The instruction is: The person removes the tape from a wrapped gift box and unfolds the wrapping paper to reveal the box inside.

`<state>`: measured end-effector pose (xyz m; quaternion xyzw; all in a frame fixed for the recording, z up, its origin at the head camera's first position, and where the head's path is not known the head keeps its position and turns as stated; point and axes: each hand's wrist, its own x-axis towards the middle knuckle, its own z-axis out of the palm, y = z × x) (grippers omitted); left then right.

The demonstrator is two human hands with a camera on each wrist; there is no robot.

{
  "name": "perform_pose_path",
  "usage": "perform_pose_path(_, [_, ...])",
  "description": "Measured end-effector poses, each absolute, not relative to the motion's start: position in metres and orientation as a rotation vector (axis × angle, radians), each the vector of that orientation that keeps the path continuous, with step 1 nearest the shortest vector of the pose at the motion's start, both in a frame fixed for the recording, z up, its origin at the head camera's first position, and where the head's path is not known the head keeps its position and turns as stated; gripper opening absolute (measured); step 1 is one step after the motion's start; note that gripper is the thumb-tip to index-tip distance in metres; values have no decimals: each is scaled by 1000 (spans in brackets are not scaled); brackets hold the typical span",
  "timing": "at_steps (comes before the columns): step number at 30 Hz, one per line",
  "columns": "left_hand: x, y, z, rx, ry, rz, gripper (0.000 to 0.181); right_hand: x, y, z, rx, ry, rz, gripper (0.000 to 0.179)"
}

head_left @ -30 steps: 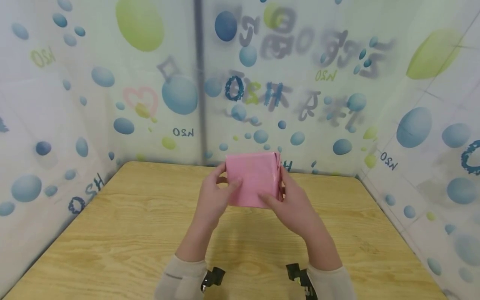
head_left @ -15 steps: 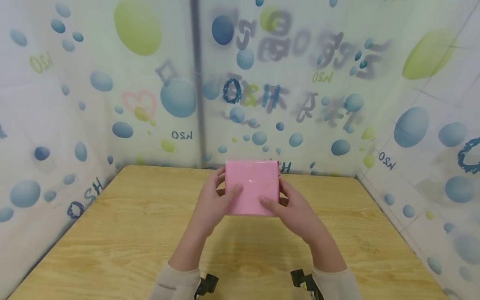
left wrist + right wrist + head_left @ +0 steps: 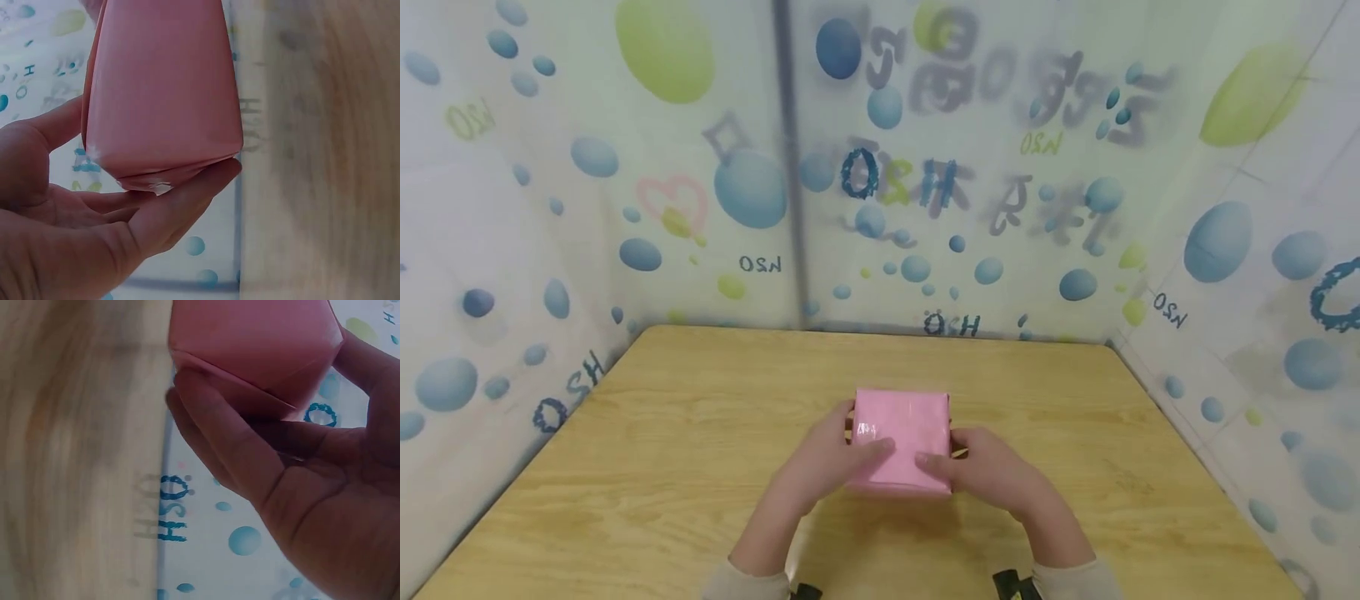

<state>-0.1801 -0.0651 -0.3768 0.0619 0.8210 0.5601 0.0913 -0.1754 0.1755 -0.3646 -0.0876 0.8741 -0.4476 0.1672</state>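
A pink wrapped box (image 3: 904, 425) is held between both hands above the middle of the table. My left hand (image 3: 827, 462) grips its left side, the thumb lying over the face toward me and the fingers along the end. On the opposite side my right hand (image 3: 992, 468) grips it the same way. In the left wrist view, folded paper shows at the end of the pink box (image 3: 162, 94), where the fingertips touch it. The right wrist view shows fingers pressed to the folded end flap of the box (image 3: 256, 350).
The wooden table (image 3: 662, 433) spreads around the hands. A patterned curtain (image 3: 1000, 208) with blue and green bubbles closes off the back and both sides. Dark wrist mounts (image 3: 1015, 585) show at the bottom edge.
Both hands have lowered the pink box and brought it nearer to me. It has also tilted, so its broad face shows differently and its right side is no longer seen.
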Motion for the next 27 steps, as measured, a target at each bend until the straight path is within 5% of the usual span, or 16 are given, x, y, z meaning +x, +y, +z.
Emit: perform_pose_path(27, [-182,-76,-392,253,2491,1327,87,-177,179,-379,-98,2580,-998,72])
